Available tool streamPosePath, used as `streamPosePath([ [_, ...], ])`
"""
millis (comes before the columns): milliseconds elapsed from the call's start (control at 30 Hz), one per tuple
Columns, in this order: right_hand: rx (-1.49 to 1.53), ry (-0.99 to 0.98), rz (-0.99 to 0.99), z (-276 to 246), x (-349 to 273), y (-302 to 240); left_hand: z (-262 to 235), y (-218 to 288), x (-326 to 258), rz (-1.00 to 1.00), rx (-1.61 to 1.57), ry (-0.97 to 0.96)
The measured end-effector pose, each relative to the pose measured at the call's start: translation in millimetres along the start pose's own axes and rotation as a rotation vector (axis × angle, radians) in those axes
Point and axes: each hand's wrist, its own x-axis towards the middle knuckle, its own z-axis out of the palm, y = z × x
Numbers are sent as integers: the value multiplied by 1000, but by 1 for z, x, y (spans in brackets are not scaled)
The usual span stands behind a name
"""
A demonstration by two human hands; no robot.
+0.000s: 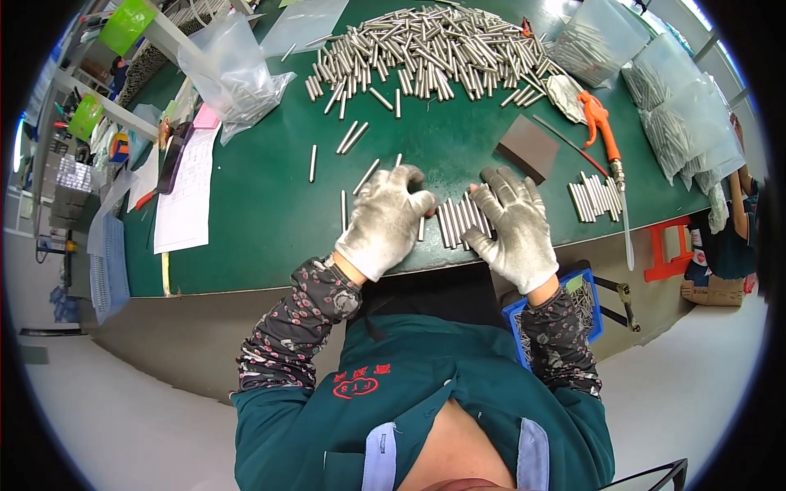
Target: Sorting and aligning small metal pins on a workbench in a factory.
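Note:
My left hand (pixel 385 217), in a grey-white work glove, is closed with its fingers curled downward just left of a row of short metal rods (pixel 456 224). What its fingers hold, if anything, is hidden. One rod (pixel 422 229) shows below its thumb, and several loose rods (pixel 344 211) lie around it. My right hand (pixel 520 225), gloved too, rests with fingers stretched out at the right end of the row, covering part of it; its thumb touches the rods. The rods in the row lie side by side near the table's front edge.
A large heap of rods (pixel 434 49) covers the back of the green table (pixel 270 180). At right are a brown block (pixel 528 149), an orange air gun (pixel 602 127), another rod row (pixel 595 198) and filled bags (pixel 679 114). Papers (pixel 184 204) lie left; a blue bin (pixel 594 304) stands below.

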Motion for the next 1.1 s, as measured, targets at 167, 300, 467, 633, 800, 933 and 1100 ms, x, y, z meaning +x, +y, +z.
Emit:
streamPosePath([
  [167, 6, 8, 1, 0, -1, 0, -20, -3, 5, -287, 197, 106],
  [300, -7, 8, 11, 1, -2, 2, -15, -6, 6, -384, 286, 3],
  [467, -13, 7, 11, 0, 0, 0, -13, -1, 13, -368, 106, -118],
  [633, -12, 3, 11, -1, 0, -1, -20, -18, 29, -228, -49, -250],
  [800, -5, 15, 4, 0, 0, -1, -18, -29, 35, -33, -78, -431],
  [933, 8, 25, 7, 1, -1, 0, -21, -27, 21, -53, -96, -350],
  [1100, 6, 10, 4, 1, -1, 1, -32, -8, 5, -67, -65, -362],
])
